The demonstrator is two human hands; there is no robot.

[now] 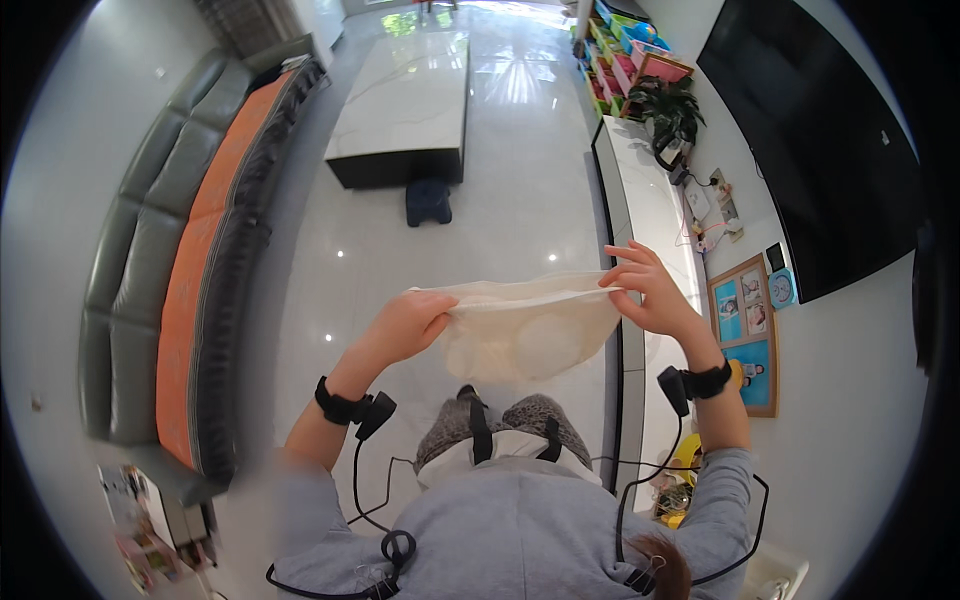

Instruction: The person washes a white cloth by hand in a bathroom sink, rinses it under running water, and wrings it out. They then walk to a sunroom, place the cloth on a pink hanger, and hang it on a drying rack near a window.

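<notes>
A thin cream-coloured cloth piece [536,330], perhaps a garment or a bag, hangs stretched between my two hands in front of my knees. My left hand [409,322] grips its left upper corner, the thumb and fingers closed on the edge. At the right upper corner my right hand [645,289] pinches the edge between thumb and fingers, with some fingers spread. The cloth's upper rim stands slightly parted, and paler round patches show through its lower part. Both wrists wear black bands with small devices and cables.
A long low cabinet [656,217] runs close along my right, under a wall-mounted television [810,142]. Ahead stand a dark blue stool [428,202] and a marble-topped coffee table [405,97]. A green leather sofa [142,262] lines the left wall. Black cables [622,517] loop beside my body.
</notes>
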